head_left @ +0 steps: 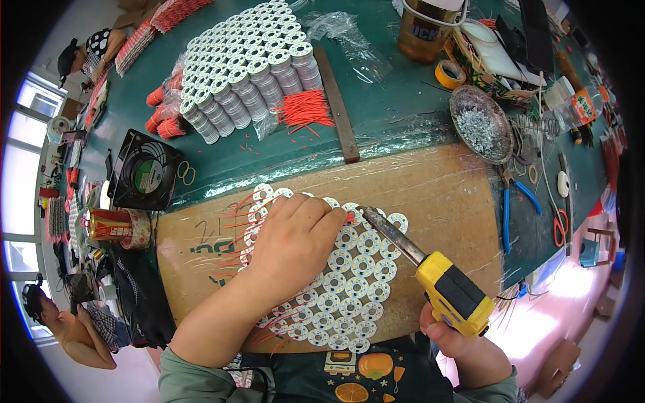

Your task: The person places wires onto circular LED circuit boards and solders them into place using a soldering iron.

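Note:
My right hand (447, 334) grips a yellow and black soldering gun (451, 293), its metal tip pointing up and left to the top edge of a block of round white LED boards (363, 266). The boards lie flat in close rows, each with a hole in its middle. My left hand (295, 232) rests over the upper part of the block, its fingers pinched on a short red wire (350, 217) beside the iron's tip. Thin red wires (232, 253) stick out from boards on the left side. Some boards are hidden under my left hand and forearm.
A brown work board (443, 201) lies on the green table. Beyond it stand stacked white discs (248, 67), a red wire bundle (304, 108) and a metal bar (338, 107). Left is a black fan (144, 169); right, a bowl of grey scraps (480, 127) and blue-handled pliers (507, 215). Other people sit far left.

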A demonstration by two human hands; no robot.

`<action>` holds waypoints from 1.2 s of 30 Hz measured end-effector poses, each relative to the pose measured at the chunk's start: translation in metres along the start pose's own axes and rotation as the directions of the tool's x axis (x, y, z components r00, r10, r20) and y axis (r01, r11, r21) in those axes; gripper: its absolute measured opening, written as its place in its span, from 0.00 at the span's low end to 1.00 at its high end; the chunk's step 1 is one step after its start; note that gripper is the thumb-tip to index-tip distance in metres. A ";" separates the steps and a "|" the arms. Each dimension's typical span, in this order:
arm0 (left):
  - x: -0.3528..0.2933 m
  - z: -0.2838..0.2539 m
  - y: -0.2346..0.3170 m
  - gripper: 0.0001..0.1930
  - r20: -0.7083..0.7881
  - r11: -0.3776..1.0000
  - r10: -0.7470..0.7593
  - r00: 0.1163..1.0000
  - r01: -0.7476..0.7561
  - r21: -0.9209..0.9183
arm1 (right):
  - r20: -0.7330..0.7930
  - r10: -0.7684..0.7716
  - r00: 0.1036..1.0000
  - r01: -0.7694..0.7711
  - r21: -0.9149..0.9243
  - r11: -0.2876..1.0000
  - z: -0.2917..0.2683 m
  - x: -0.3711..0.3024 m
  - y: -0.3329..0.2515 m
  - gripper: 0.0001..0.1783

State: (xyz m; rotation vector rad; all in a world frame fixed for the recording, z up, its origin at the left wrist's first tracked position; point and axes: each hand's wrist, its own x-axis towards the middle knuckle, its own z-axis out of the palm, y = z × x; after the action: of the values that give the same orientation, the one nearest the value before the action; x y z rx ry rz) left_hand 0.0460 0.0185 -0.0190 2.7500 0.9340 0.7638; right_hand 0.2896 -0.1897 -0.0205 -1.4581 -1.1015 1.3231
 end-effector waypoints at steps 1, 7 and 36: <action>0.000 0.000 0.000 0.11 0.000 1.000 -0.002 1.000 0.002 -0.002 | -0.013 0.013 1.000 -0.012 0.019 1.000 0.000 0.000 -0.001 0.18; 0.001 -0.001 0.001 0.13 0.026 1.000 0.002 1.000 -0.002 -0.008 | -0.009 0.010 1.000 -0.009 0.012 1.000 0.002 0.006 -0.004 0.21; 0.001 0.000 0.002 0.13 0.015 1.000 -0.002 1.000 0.002 -0.021 | 0.034 0.078 0.996 -0.078 -0.005 0.997 0.003 0.011 -0.011 0.19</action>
State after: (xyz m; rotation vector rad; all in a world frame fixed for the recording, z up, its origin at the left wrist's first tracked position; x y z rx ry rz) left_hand 0.0474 0.0174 -0.0179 2.7330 0.9204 0.7479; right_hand 0.2866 -0.1758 -0.0131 -1.4992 -1.0786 1.4053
